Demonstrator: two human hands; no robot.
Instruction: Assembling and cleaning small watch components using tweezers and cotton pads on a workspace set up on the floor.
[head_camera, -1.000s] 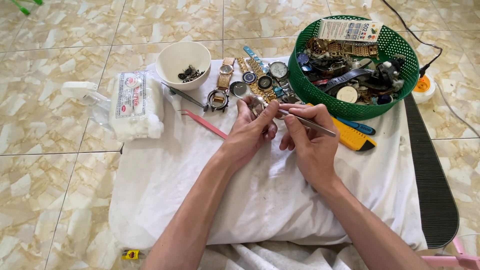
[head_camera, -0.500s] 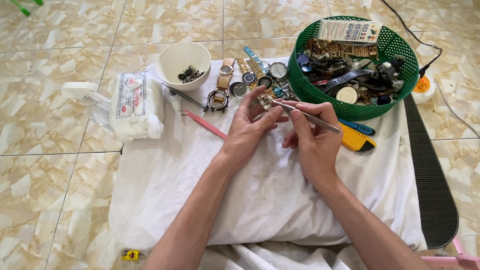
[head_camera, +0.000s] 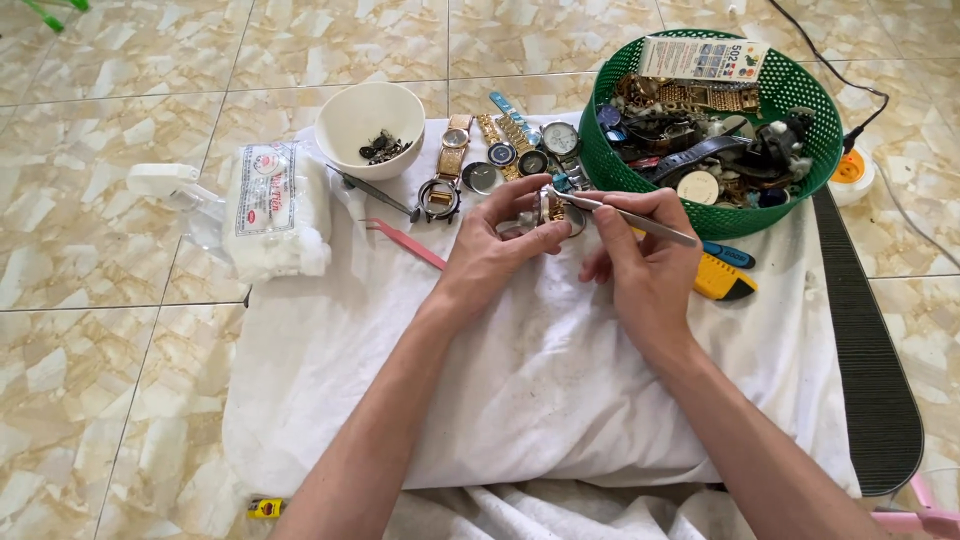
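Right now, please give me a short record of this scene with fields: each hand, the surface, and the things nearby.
left hand: left hand holds a small watch part in its fingers
right hand: right hand holds metal tweezers, tip at the part
surface: white cloth on a tiled floor
behind hands: row of watches, white bowl, green basket
left side: cotton pack, pink tweezers

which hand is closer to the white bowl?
Left. The left hand holds a small watch part just right of and below the white bowl. The right hand, gripping metal tweezers, sits farther right, near the green basket.
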